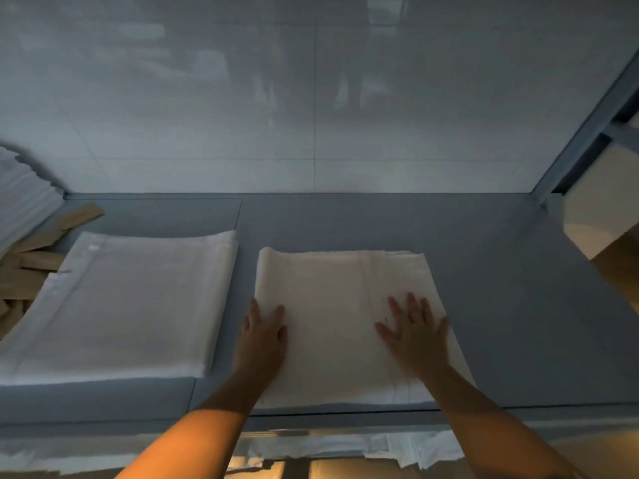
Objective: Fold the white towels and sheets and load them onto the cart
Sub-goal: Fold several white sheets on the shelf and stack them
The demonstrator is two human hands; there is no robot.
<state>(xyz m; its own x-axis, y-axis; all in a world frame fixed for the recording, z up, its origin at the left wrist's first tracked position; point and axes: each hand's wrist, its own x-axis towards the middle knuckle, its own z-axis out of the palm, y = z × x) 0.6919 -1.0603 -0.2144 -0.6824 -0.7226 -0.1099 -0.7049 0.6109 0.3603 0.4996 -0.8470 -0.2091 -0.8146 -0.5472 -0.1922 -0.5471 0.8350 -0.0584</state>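
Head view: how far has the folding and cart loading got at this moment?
Done: one folded sheet lies flat on the grey shelf, and a stack of folded linen sits at far left. In hand: the left hand and right hand press flat on a second folded sheet, smoothing it. Left: more white cloth hangs below the shelf edge; whether it is folded cannot be told.

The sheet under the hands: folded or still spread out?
Folded. The sheet lies as a neat rectangle with layered edges, left hand and right hand flat on it.
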